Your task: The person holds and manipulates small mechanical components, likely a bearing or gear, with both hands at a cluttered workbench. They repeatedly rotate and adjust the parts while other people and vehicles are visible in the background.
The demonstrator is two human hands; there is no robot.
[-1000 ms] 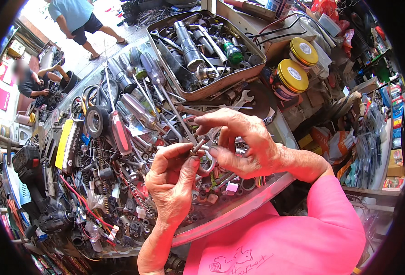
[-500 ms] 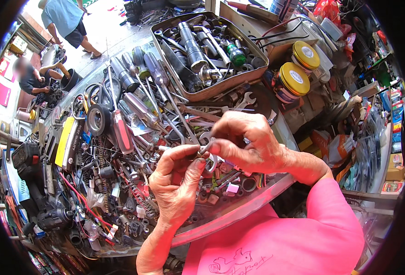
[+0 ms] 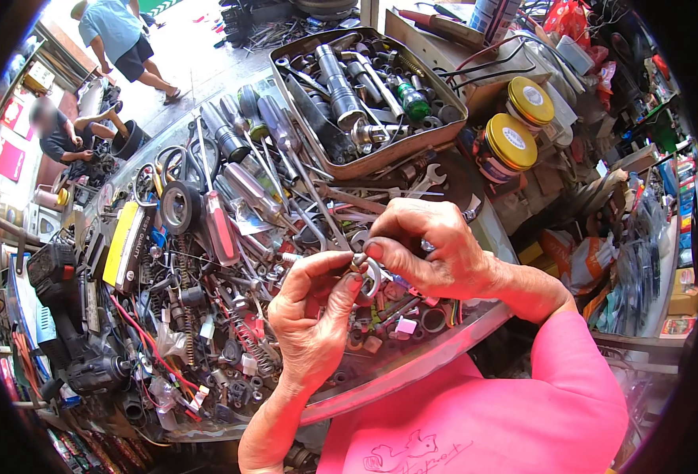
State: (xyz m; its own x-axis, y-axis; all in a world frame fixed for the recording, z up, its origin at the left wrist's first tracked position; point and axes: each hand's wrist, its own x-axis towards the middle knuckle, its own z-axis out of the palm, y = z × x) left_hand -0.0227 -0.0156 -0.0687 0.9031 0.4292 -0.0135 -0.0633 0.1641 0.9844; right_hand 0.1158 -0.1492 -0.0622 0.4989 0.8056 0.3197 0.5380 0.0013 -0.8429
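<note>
Small, slim, dull-grey metal piece: above the near right part of the bench, in the narrow gap between the hands.

Largest first. Workbench with a smooth reddish near edge, heaped with tools and hardware. On its far side, a rectangular brownish metal tin of loose sockets and fittings. Right of the tin, two round tubs with yellow lids. Over on the left, a red-and-grey-handled screwdriver, and just left of it a black tape roll.

Hands: left hand comes up from the near side, thumb and forefinger pinching the piece. Right hand comes in from the right, forefinger curled above the thumb, thumb tip at the piece's far right end.

Key relation: piece lies immediately left of the right thumb and at the far tip of the left hand's pinch; left is nearer. Long axis seems to run near-left to far-right, though fingertips cover much of it and I cannot tell whether the right hand grips.

Smallest neighbour: silver-grey curved metal ring, just near-right of the piece.
</note>
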